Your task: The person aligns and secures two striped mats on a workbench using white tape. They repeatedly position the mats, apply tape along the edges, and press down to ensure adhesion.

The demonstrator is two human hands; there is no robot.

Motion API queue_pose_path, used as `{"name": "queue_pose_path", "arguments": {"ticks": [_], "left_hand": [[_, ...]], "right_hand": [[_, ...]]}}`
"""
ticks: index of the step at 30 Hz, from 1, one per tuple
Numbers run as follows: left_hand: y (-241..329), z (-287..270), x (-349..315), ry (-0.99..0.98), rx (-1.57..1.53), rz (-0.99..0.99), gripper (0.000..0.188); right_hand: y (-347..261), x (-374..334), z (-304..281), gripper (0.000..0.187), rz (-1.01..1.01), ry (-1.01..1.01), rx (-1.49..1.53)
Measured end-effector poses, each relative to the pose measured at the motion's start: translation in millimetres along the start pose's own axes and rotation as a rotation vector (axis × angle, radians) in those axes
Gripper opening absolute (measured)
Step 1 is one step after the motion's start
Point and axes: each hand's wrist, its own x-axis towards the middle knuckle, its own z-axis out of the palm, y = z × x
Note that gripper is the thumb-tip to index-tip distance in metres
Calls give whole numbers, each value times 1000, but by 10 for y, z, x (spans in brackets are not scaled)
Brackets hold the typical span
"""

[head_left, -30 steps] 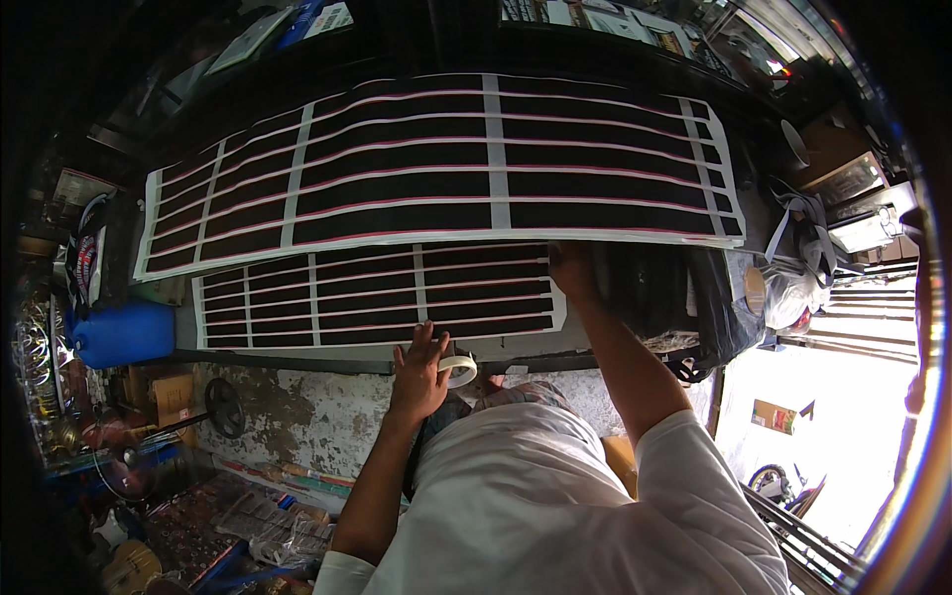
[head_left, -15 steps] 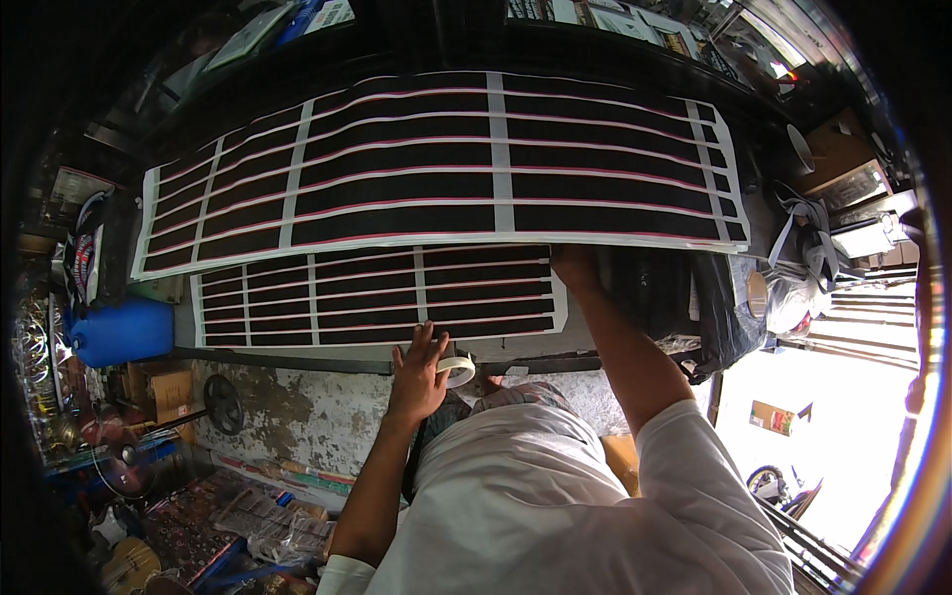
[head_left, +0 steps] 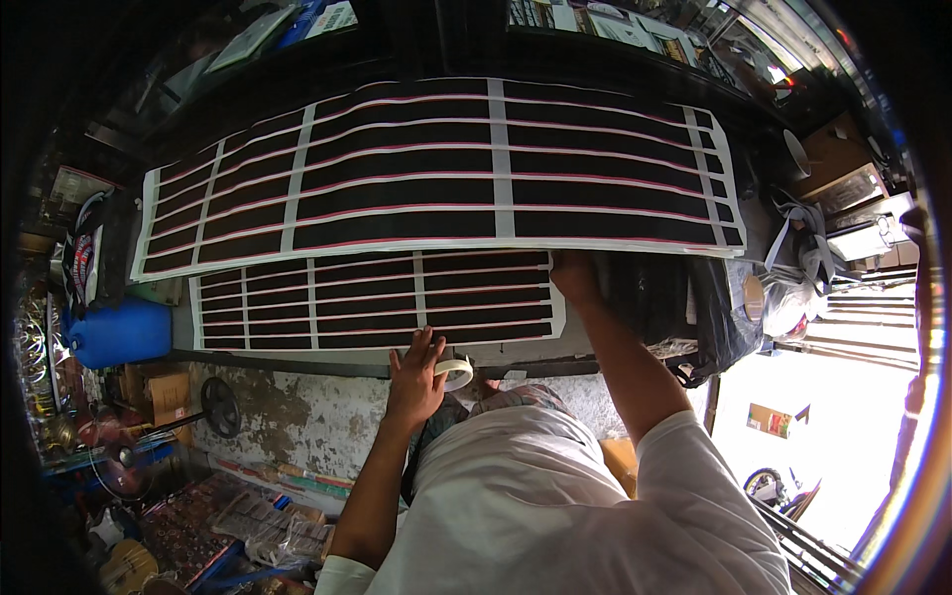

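A large sheet [head_left: 405,198] with black panels, white strips and thin red lines lies across the bench. Its front edge overlaps a smaller sheet [head_left: 367,300] of similar pattern. My left hand [head_left: 416,382] rests at the smaller sheet's near edge, fingers stretched forward onto it. A roll of pale tape [head_left: 456,375] is held at the thumb side of this hand, over the bench edge. My right hand [head_left: 575,275] reaches to the smaller sheet's right end, beneath the large sheet's front edge. Its fingers are hidden there.
A blue plastic container [head_left: 121,334] stands at the left end. Black plastic bags [head_left: 729,312] lie to the right of my right arm. Below the bench is a peeling wall [head_left: 297,407]; a fan [head_left: 124,456] stands at lower left.
The large sheet's front edge sits slightly lower over the smaller one. Both hands stay almost in place, and the tape roll remains with my left hand.
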Motion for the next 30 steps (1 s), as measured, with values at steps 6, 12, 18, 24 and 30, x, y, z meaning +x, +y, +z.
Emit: {"name": "queue_pose_path", "arguments": {"ticks": [6, 12, 18, 24, 30], "left_hand": [[-30, 57, 20, 69, 80, 50, 71], [-64, 54, -7, 54, 46, 12, 69], [-14, 30, -1, 57, 46, 7, 67], [-50, 52, -30, 77, 35, 13, 64], [4, 9, -23, 45, 15, -13, 66]], "right_hand": [[134, 10, 93, 45, 44, 77, 11], [19, -92, -20, 28, -34, 47, 36], [176, -47, 138, 25, -71, 197, 53], [-4, 39, 7, 27, 55, -48, 109], [117, 25, 73, 35, -57, 6, 120]]}}
